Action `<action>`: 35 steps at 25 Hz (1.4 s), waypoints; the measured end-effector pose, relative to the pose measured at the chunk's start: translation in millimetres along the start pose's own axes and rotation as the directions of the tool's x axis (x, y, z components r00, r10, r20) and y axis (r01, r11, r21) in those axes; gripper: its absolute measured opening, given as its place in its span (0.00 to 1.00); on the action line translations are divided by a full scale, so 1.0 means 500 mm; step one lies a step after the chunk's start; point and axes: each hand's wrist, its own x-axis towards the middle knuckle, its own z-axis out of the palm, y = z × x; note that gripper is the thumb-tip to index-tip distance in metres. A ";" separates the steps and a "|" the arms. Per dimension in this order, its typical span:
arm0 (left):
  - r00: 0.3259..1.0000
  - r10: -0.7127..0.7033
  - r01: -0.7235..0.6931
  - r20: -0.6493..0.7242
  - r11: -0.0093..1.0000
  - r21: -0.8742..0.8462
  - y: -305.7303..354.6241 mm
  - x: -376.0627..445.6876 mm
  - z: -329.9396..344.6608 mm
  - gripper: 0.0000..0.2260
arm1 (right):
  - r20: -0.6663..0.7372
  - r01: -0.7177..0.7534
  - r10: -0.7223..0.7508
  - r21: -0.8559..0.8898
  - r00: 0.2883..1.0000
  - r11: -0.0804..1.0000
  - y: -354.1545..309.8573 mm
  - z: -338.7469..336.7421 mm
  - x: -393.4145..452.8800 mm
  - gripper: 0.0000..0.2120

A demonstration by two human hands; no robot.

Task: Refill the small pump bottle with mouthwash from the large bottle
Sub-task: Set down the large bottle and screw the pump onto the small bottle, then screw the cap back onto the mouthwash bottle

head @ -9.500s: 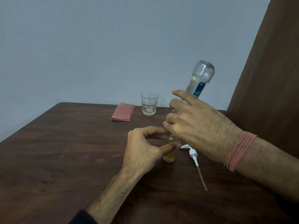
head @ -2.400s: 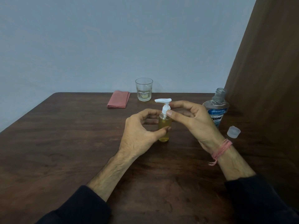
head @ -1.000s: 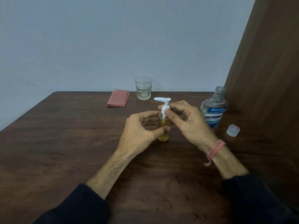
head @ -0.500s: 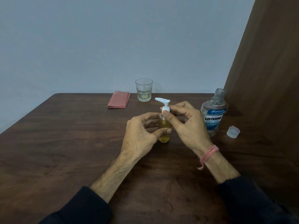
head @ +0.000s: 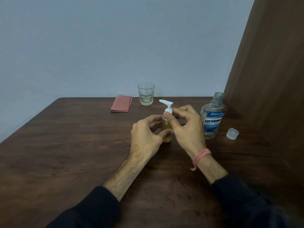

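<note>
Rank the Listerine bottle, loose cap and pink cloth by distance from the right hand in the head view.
From the right hand:
1. Listerine bottle, just to its right.
2. Loose cap, farther right, past the bottle.
3. Pink cloth, far left, near the table's back edge.

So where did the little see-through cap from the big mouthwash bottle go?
In the head view, the small translucent plastic cap lies on the dark wooden table, on the right, just beyond the open clear mouthwash bottle.

dim, soft, even light; slight blur
</note>
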 end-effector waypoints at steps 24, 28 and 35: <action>0.952 -0.095 0.090 0.292 0.996 0.029 0.142 0.003 0.219 0.32 | 0.021 -0.134 0.211 -0.710 0.977 0.691 0.098 -0.352 0.016 0.09; 0.947 -0.071 0.072 0.312 0.997 0.009 0.113 -0.001 0.218 0.21 | -0.206 -0.161 0.132 -0.131 0.970 0.978 0.029 -0.366 0.040 0.10; 0.943 -0.059 0.049 0.328 0.998 0.039 0.112 -0.010 0.205 0.17 | -0.049 0.065 -0.054 0.264 0.997 0.962 -0.079 -0.297 0.094 0.13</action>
